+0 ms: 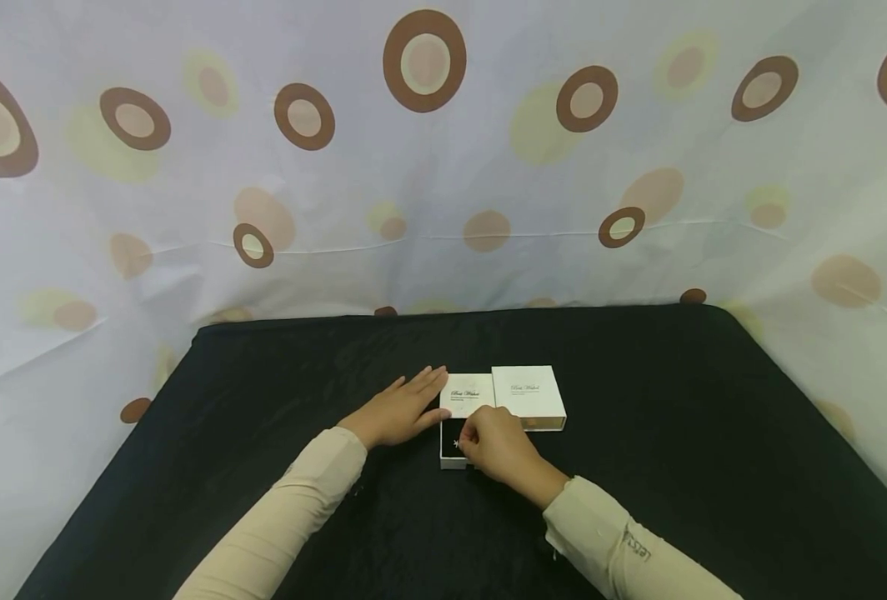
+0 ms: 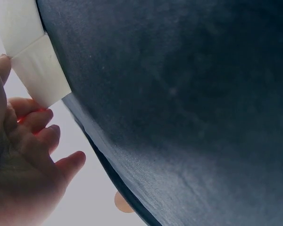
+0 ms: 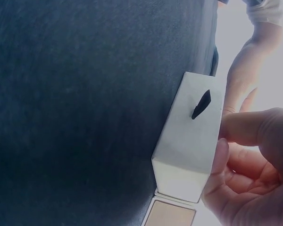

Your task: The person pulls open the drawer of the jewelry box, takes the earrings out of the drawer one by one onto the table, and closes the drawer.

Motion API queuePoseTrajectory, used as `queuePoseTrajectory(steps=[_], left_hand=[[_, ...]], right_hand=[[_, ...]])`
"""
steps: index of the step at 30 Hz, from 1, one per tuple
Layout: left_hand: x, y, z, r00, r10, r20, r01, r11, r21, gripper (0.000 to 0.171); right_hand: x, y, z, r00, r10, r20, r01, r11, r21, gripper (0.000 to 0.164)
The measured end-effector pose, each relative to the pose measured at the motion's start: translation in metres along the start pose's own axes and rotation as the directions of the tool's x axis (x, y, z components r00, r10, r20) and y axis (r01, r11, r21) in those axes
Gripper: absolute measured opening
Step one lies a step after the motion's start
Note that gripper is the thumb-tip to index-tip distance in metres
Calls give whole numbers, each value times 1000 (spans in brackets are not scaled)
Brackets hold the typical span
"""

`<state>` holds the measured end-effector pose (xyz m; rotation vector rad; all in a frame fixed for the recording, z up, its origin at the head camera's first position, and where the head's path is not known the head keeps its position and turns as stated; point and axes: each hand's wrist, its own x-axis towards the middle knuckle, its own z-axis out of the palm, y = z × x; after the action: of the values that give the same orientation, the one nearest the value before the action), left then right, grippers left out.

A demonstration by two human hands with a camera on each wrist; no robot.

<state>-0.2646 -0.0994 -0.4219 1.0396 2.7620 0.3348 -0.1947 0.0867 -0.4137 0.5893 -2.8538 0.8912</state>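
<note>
Drawer box point(image 1: 468, 395) sits mid-table on black cloth point(image 1: 684, 442), its tray point(image 1: 453, 463) out twd 6 o'clock, w/ a second white box point(image 1: 528, 392) right up against its 3 o'clock side. Small silver piece point(image 1: 455, 443) shows on the tray's black lining; prob. the main risk: tiny, so a loose pinch cd drop it or flick it off the edge. Pulling at an angle might drag the tray further out or skew the box, esp. if the L hand presses too lightly.

L hand point(image 1: 406, 408) comes in from abt 8 o'clock: fingers extended, thumb at the box's 7 o'clock corner, touching not gripping. R hand point(image 1: 499, 442) comes from 4 o'clock over the tray, wrist bent, fingers curled, thumb + index close together by the piece; can't tell if they've got hold of it.
</note>
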Motion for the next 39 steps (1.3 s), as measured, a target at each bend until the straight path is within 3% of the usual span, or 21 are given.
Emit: queuePoseTrajectory(steps=[13,22,39], left_hand=[[1,0,0,1000,1,0,-1,1000,-3,67],[0,0,-1,1000,-1,7,1,1000,10,68],[3,-3,4,1000,-5,-6,5,1000,8,67]], right_hand=[[0,0,-6,999,32,27,-34,998,52,17],[1,1,-8,998,64,4,-64,996,62,18],[-9,-2,-17,1000,15,13,-17,991,136,12]])
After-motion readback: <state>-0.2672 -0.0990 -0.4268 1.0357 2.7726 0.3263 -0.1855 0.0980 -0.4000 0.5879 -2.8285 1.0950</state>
